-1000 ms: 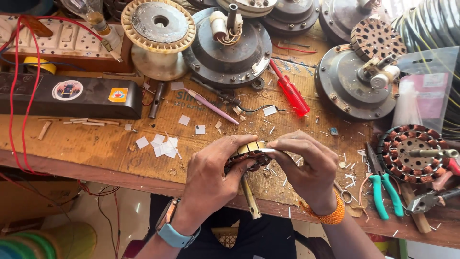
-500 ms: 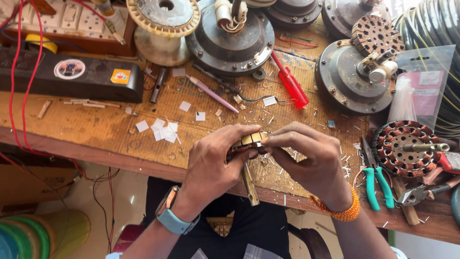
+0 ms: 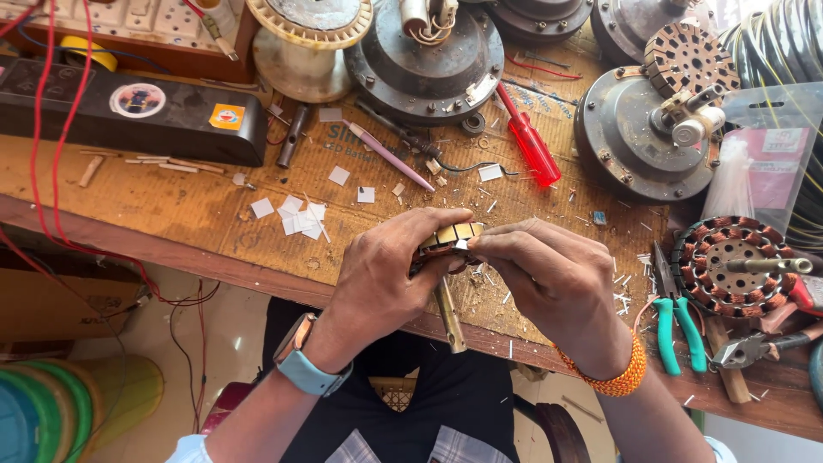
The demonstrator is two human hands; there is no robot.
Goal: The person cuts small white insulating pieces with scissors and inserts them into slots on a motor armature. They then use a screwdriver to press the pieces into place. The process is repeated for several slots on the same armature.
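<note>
My left hand (image 3: 386,279) grips a small motor stator (image 3: 450,237) with brass-coloured slots, its metal shaft (image 3: 450,313) pointing down toward me. My right hand (image 3: 549,279) pinches the stator's top edge with fingertips, touching the same part. Both hands hover over the front edge of a worn wooden workbench (image 3: 171,201). A watch with a light blue strap sits on my left wrist, an orange bead bracelet on my right.
Small white paper slips (image 3: 296,214) lie left of my hands. A red screwdriver (image 3: 530,141), a pink pen (image 3: 390,156), fan motor housings (image 3: 639,137), a copper-wound stator (image 3: 729,266), green-handled pliers (image 3: 677,321), a wire spool (image 3: 304,43) and a black box (image 3: 129,116) crowd the bench.
The view has shifted a little. Both hands stay on the stator, and my right fingers have moved slightly along its top edge.
</note>
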